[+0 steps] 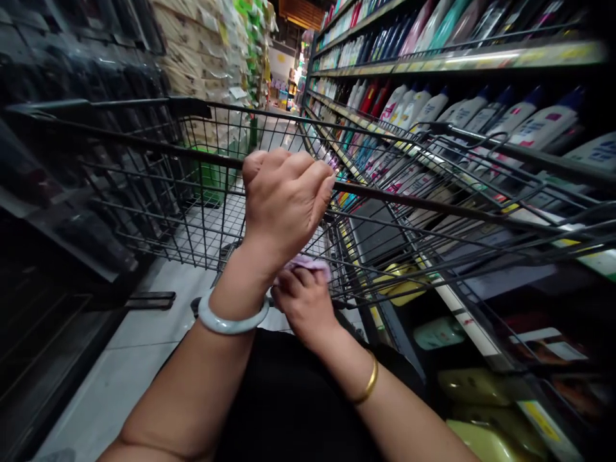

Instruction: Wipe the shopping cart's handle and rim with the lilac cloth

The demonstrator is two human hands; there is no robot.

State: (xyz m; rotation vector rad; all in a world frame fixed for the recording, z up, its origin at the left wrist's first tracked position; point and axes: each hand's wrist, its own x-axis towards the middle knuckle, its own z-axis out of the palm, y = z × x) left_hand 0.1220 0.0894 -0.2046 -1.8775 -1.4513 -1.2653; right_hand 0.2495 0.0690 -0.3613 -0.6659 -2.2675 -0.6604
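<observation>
My left hand (286,199) is wrapped round the dark top rail of a black wire shopping cart (409,204), its knuckles facing up. A pale jade-like bangle (233,316) circles that wrist. Lower and a little to the right, my right hand (305,301) has its fingers curled on a light purple cloth (312,263), close against the near side of the cart. A gold bangle (369,380) is on the right wrist. The cloth's lower part is hidden by my fingers.
Shelves of bottles (423,109) run along the right side, close to the cart. Packaged goods (197,58) hang at the left. A green bin-like object (212,176) shows through the wire. The tiled aisle floor (139,353) runs ahead between them.
</observation>
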